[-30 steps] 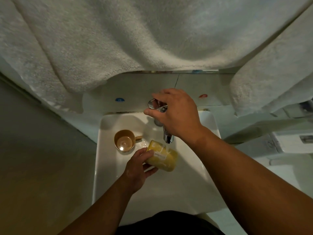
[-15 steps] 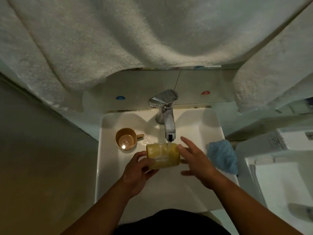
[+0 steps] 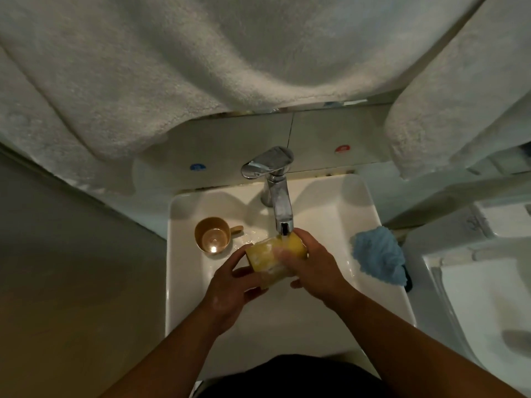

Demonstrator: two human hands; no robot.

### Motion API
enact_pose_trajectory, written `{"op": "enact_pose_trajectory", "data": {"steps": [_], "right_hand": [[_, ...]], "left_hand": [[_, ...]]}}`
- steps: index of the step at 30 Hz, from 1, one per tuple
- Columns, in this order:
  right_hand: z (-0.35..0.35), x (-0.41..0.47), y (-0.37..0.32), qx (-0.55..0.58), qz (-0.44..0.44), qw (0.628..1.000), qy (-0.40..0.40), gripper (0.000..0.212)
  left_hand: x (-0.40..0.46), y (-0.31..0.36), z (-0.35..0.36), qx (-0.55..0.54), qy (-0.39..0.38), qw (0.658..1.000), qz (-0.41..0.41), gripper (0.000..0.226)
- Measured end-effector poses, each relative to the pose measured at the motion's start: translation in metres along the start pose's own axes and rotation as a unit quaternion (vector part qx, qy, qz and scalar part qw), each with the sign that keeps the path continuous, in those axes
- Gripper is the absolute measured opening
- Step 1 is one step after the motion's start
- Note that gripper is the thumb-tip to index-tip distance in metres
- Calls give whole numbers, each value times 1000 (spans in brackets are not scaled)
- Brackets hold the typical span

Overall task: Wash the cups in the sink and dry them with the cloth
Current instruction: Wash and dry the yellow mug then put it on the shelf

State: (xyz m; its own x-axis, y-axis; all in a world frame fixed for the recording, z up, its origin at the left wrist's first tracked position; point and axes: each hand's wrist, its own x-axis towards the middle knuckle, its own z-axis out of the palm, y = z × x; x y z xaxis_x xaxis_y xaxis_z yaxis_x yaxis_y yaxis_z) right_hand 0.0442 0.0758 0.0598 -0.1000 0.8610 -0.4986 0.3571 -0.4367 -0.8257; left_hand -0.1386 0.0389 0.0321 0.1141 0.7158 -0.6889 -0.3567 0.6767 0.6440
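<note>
from the head view i see both my hands on the yellow cup (image 3: 268,255) under the tap (image 3: 280,208) in the sink (image 3: 373,214) — left hand (image 3: 230,294) fingers curled round its base, right hand (image 3: 313,268) wrapped over its top — brown cup (image 3: 213,236) just left, blue cloth (image 3: 379,254) on the right rim.

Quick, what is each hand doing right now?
Left hand: holds the yellow cup by its lower end.
Right hand: curled over the same cup, under the faucet.
</note>
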Motion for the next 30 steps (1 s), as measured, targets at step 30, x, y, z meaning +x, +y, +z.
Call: {"op": "enact_pose_trajectory", "data": {"steps": [30], "right_hand": [[1, 5, 6, 12, 4, 1000, -6, 77]], "left_hand": [[10, -1, 8, 20, -16, 999, 23, 75]]}}
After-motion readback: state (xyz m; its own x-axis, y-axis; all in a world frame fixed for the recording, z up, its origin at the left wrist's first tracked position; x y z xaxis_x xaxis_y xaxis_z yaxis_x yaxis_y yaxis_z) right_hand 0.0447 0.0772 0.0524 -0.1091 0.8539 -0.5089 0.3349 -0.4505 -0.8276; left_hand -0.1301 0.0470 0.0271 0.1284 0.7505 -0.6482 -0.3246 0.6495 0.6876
